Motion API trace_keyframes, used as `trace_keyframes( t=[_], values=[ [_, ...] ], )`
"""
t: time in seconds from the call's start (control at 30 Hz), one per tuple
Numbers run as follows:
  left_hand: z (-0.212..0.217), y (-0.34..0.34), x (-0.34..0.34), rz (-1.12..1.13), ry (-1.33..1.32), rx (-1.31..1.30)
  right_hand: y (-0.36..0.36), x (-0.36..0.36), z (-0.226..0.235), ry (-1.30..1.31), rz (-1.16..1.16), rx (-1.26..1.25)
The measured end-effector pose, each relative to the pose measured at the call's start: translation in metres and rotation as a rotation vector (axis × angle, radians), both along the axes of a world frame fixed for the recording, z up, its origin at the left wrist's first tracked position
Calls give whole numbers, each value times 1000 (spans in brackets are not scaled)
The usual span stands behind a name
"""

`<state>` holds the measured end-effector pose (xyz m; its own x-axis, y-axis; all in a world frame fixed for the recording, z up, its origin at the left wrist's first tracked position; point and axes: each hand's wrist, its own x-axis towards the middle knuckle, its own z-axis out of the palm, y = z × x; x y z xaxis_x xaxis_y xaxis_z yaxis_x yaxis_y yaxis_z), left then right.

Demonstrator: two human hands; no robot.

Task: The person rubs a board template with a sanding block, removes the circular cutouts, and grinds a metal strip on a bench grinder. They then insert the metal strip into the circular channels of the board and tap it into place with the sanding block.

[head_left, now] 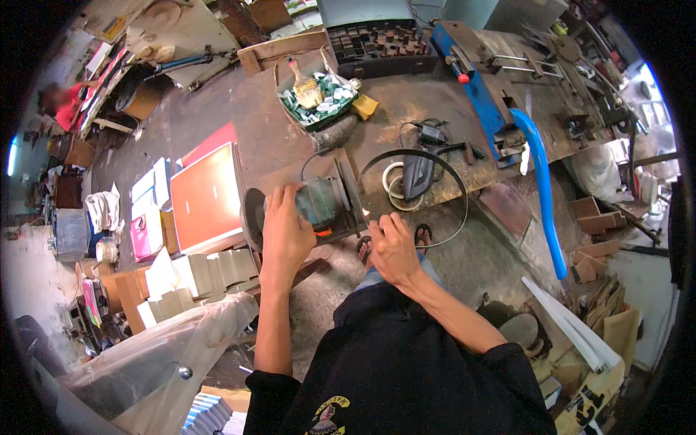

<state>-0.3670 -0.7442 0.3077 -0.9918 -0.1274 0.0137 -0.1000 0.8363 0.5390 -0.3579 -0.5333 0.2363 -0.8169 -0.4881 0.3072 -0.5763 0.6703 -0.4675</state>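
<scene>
A bench grinder (322,199) with a greenish motor housing stands at the bench's near edge, a wheel at either end. Over its left part lies my left hand (284,221), fingers curled against the housing. My right hand (392,246) is closed, pinching a thin metal strip (451,165) beside the grinder's right end. The strip bends in a wide loop above the bench and past its edge. A small bright spot, like a spark, glows between the right wheel and my right fingertips. My fingers hide the pinched part of the strip.
Right of the grinder lie tape rolls (391,181), a dark hand tool (417,177) and a hammer (471,151). Behind stands a basket (319,123) with a brush. A blue lever (540,188) juts past the bench at right. Orange sheets (199,199) lie left; a person (67,105) is far left.
</scene>
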Motion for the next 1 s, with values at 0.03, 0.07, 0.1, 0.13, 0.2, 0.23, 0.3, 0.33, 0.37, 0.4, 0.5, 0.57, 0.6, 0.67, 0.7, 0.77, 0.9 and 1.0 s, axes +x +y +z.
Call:
trace_keyframes(
  t=[0.03, 0.07, 0.1, 0.13, 0.2, 0.23, 0.3, 0.33, 0.37, 0.4, 0.5, 0.57, 0.6, 0.67, 0.7, 0.77, 0.9, 1.0],
  values=[
    [1, 2, 1, -29, -28, 9, 2, -1, 0, 0, -1, 1],
    [1, 1, 5, -28, -29, 9, 2, -2, 5, -2, 2, -15],
    [-1, 0, 9, -88, -8, -9, 4, -4, 9, -3, 3, -30],
    [-2, 1, 12, -150, 13, -25, 7, -6, 13, -2, -2, -27],
    [-4, 12, 17, -142, -7, -129, 15, -15, 23, 81, -63, -53],
    [-6, 18, 18, -133, -26, -233, 24, -21, 31, 85, -72, -46],
    [-35, 13, 25, -107, 42, -378, 42, -34, 57, 88, -111, -70],
    [-52, 3, 29, -95, 119, -445, 47, -40, 78, 135, -126, -156],
    [-62, -3, 30, -90, 197, -507, 53, -43, 92, 146, -124, -145],
    [-64, -1, 30, -83, 239, -493, 64, -42, 106, 131, -189, -300],
    [-62, -1, 30, -122, 223, -546, 90, -36, 139, 71, -326, -639],
    [-61, -2, 30, -128, 223, -577, 102, -31, 150, 35, -305, -758],
    [-62, -4, 30, -137, 229, -572, 109, -28, 155, 15, -252, -809],
    [-64, -1, 30, -139, 222, -563, 117, -26, 160, -2, -161, -902],
    [-64, -2, 30, -138, 227, -567, 119, -26, 160, 4, -159, -906],
    [-60, -2, 29, -160, 228, -544, 123, -27, 158, -26, -127, -1012],
    [-30, 24, 33, -99, 181, -648, 125, -22, 159, -113, -170, -1104],
    [21, 81, 47, -189, 192, 169, 121, -14, 162, -319, -208, -1199]
  ],
)
